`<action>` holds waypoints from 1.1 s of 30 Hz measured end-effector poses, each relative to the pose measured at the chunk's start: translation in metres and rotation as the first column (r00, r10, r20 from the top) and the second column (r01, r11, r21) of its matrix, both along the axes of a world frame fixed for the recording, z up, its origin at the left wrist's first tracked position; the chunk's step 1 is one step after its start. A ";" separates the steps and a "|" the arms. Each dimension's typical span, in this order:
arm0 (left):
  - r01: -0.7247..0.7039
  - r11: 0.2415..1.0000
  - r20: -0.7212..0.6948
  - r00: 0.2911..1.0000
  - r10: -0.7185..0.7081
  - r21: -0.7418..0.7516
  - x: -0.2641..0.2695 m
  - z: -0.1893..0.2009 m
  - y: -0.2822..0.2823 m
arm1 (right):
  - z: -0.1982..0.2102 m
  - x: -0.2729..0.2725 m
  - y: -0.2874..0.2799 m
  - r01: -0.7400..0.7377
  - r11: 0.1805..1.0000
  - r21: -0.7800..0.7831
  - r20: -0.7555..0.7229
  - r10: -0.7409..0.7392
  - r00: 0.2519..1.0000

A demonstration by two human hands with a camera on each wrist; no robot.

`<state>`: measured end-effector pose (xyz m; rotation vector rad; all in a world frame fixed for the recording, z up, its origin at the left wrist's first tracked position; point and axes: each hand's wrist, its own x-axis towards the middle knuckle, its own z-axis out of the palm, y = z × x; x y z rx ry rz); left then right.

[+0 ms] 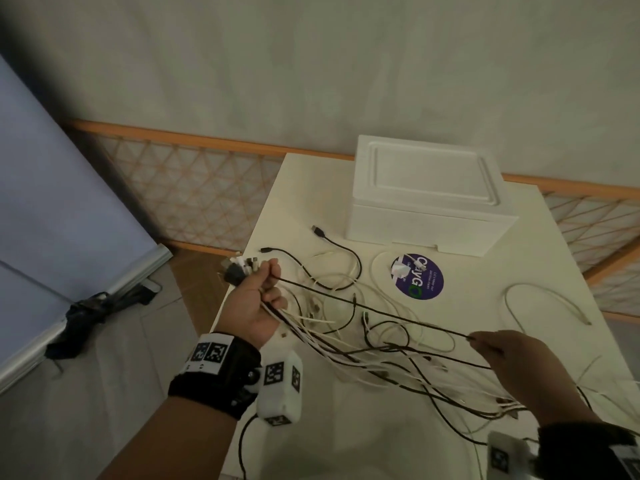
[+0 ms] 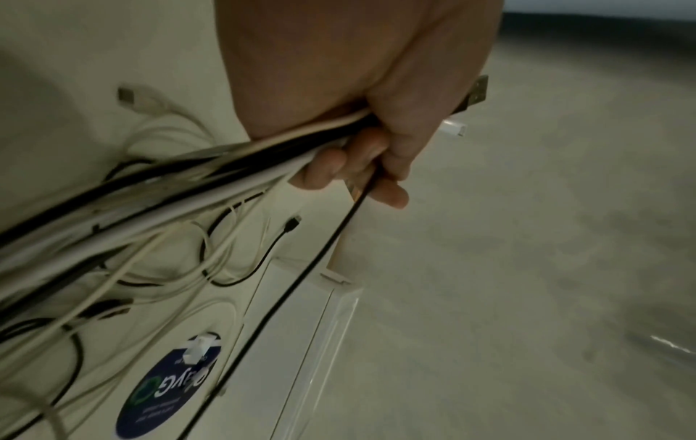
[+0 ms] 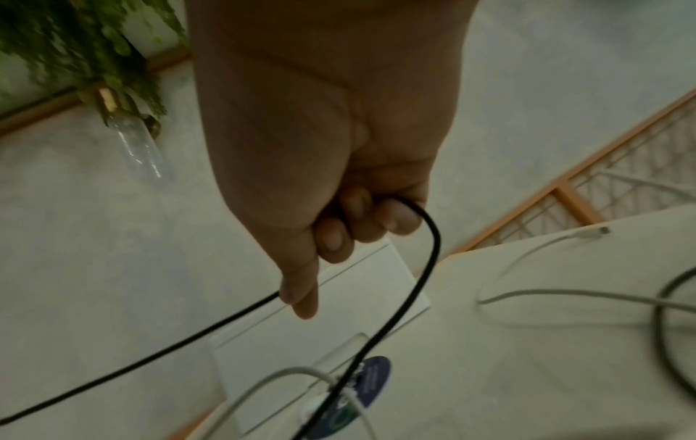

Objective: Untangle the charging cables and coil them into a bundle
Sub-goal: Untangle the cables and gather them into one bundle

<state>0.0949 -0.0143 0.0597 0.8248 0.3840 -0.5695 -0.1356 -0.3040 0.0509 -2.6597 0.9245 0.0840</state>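
Several black and white charging cables (image 1: 360,337) trail in a tangle across the cream table (image 1: 450,306). My left hand (image 1: 258,299) is raised at the table's left edge and grips a bunch of them near their plugs (image 1: 239,266); in the left wrist view the cables (image 2: 188,178) run through my closed fist (image 2: 361,157). One black cable (image 1: 374,315) stretches taut from that fist to my right hand (image 1: 495,344), which pinches it above the table's right side. The right wrist view shows the black cable (image 3: 421,268) looping round my curled fingers (image 3: 361,220).
A white foam box (image 1: 426,195) stands at the table's back. A round purple sticker (image 1: 417,280) lies in front of it. Loose cables (image 1: 550,299) sprawl to the right. A wooden lattice rail (image 1: 194,188) runs behind the table. A plant in a glass vase (image 3: 113,89) appears in the right wrist view.
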 end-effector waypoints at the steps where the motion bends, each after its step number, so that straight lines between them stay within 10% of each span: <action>1: -0.017 1.000 0.004 1.000 0.017 0.009 -0.001 0.000 0.003 | -0.002 -0.002 -0.001 0.012 1.000 0.019 -0.034 -0.011 0.999; 13: 0.316 0.939 0.178 0.925 -0.337 0.133 -0.063 0.017 -0.026 | 0.044 0.088 0.138 -0.546 0.740 0.393 0.275 0.472 0.838; 19: 0.165 0.986 0.108 0.980 -0.166 0.021 -0.038 0.020 0.008 | 0.040 0.070 0.106 -0.499 0.782 0.374 0.294 0.410 0.863; 25: 0.323 0.938 0.171 0.924 -0.341 0.126 -0.068 0.018 -0.017 | 0.040 0.105 0.142 -0.581 0.784 0.220 0.313 0.507 0.803; 33: 0.084 0.996 -0.038 0.996 -0.082 0.028 -0.035 -0.002 0.013 | 0.003 0.061 0.102 -0.622 0.770 0.142 -0.230 0.636 0.736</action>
